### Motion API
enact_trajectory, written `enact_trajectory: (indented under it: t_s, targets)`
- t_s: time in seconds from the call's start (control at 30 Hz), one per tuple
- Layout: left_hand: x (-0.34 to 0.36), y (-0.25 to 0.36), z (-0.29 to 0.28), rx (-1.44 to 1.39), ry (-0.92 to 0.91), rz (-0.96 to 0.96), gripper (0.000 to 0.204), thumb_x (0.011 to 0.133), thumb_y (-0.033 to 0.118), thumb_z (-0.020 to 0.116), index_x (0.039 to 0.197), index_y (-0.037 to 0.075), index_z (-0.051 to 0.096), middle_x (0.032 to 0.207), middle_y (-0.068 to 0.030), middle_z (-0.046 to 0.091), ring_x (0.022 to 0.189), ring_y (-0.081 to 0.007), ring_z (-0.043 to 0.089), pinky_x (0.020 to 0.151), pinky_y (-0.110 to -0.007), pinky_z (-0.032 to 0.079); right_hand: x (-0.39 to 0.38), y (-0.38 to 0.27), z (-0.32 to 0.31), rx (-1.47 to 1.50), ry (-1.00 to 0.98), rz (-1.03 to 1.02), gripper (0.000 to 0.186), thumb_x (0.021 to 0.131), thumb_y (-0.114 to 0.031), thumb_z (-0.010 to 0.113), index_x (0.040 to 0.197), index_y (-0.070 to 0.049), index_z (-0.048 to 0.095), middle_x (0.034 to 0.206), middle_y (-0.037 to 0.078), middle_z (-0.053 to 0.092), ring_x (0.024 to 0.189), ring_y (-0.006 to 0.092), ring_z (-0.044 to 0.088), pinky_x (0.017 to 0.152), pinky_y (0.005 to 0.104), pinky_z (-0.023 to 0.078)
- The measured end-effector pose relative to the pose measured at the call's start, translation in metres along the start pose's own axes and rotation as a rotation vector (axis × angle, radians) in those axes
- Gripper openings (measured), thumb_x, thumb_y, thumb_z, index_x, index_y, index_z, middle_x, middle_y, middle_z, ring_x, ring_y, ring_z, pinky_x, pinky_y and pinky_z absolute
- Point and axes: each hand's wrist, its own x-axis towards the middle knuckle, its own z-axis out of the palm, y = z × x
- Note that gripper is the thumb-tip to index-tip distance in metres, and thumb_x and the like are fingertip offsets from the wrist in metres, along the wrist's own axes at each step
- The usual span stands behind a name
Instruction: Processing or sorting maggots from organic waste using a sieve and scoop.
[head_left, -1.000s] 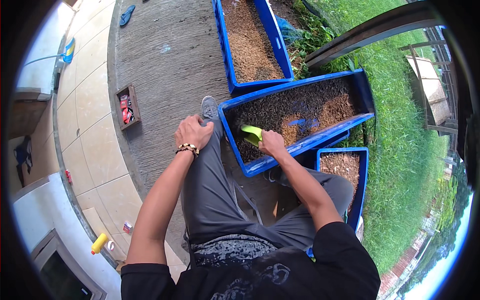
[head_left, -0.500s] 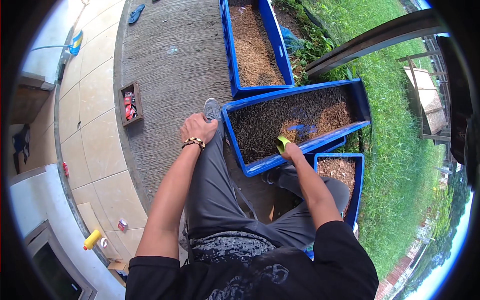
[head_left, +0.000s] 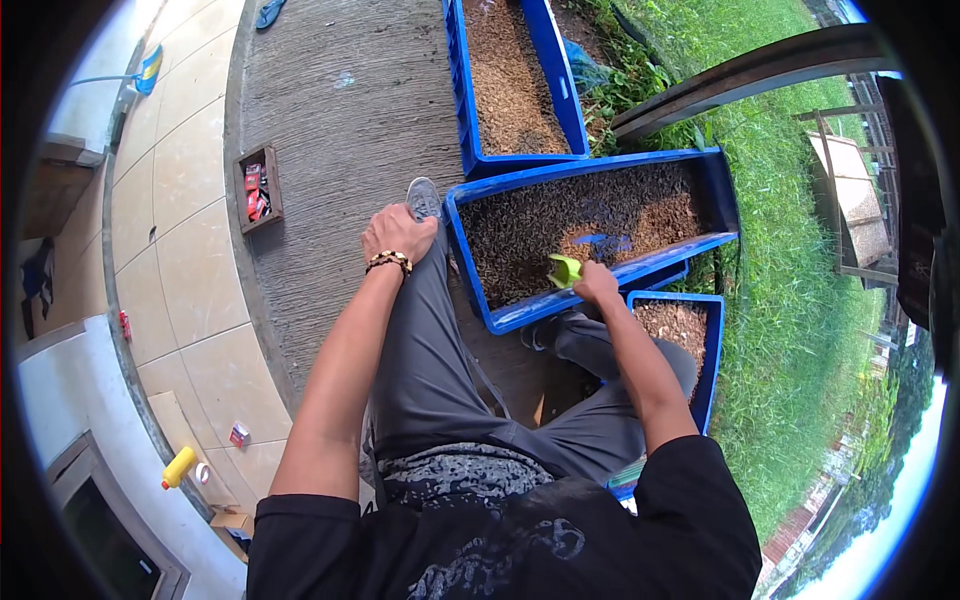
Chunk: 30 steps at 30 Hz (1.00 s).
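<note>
My right hand (head_left: 598, 284) is closed round the handle of a lime-green scoop (head_left: 565, 271), held over the near wall of a long blue tub (head_left: 600, 285). The scoop is tilted, its pale inner face partly showing. Whether it carries anything is too small to tell. Dark, grainy-looking pieces (head_left: 510, 230) cover much of the tub's bed, with orange-brown crumbly material (head_left: 660, 225) toward the right. My left hand (head_left: 398, 234), a beaded bracelet on its wrist, rests over my left knee with nothing in it, fingers spread on the trouser cloth.
Beyond stands another blue tub (head_left: 466, 120) of tan granules. A smaller blue tub (head_left: 716, 345) sits by my right knee. At left, a wooden box (head_left: 277, 195) with red packets lies on rough concrete (head_left: 340, 130). Grass (head_left: 790, 330) borders the right, beneath a dark beam (head_left: 740, 80).
The scoop has turned in my right hand, showing more of its inside, and the hand has shifted slightly right along the tub's near wall. My left hand stays on the knee.
</note>
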Motion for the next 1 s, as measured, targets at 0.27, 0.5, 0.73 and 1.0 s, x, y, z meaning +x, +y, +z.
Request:
enact_trajectory:
  t_s: [0.27, 0.5, 0.73, 1.0]
  targets:
    - [0.006, -0.009, 0.006, 0.006, 0.025, 0.021, 0.042, 0.073, 0.042, 0.064, 0.095, 0.008, 0.074, 0.103, -0.0180, 0.071, 0.101, -0.0365, 0.067, 0.088, -0.046, 0.053, 0.018, 0.064, -0.006, 0.222, 0.351, 0.348, 0.037, 0.077, -0.030, 0.076, 0.107, -0.010, 0.069, 0.111, 0.017, 0.070, 0.104, 0.0359, 0.068, 0.087, 0.0463, 0.055]
    - [0.008, -0.008, 0.010, 0.033, 0.031, 0.045, 0.041, 0.076, 0.044, 0.063, 0.097, 0.009, 0.074, 0.101, -0.0184, 0.071, 0.101, -0.0365, 0.066, 0.089, -0.045, 0.051, 0.049, 0.070, 0.013, 0.305, 0.252, 0.512, 0.045, 0.078, -0.030, 0.075, 0.118, -0.014, 0.065, 0.119, 0.016, 0.068, 0.113, 0.0321, 0.064, 0.094, 0.0452, 0.052]
    - [0.009, 0.015, 0.013, 0.065, -0.009, 0.044, 0.042, 0.074, 0.041, 0.062, 0.098, 0.009, 0.074, 0.103, -0.0183, 0.071, 0.101, -0.0371, 0.066, 0.089, -0.045, 0.051, 0.104, 0.104, 0.050, 0.435, -0.062, 0.448, 0.056, 0.074, -0.026, 0.070, 0.123, -0.001, 0.061, 0.129, 0.022, 0.062, 0.123, 0.0340, 0.059, 0.101, 0.0409, 0.048]
    - [0.005, 0.005, 0.009, 0.091, 0.028, 0.017, 0.041, 0.075, 0.042, 0.062, 0.098, 0.009, 0.074, 0.103, -0.0191, 0.071, 0.101, -0.0370, 0.066, 0.090, -0.044, 0.051, 0.062, 0.049, 0.048, 0.799, -0.094, 0.323, 0.021, 0.073, -0.013, 0.075, 0.074, 0.007, 0.068, 0.063, 0.014, 0.061, 0.051, 0.0214, 0.055, 0.046, 0.0394, 0.040]
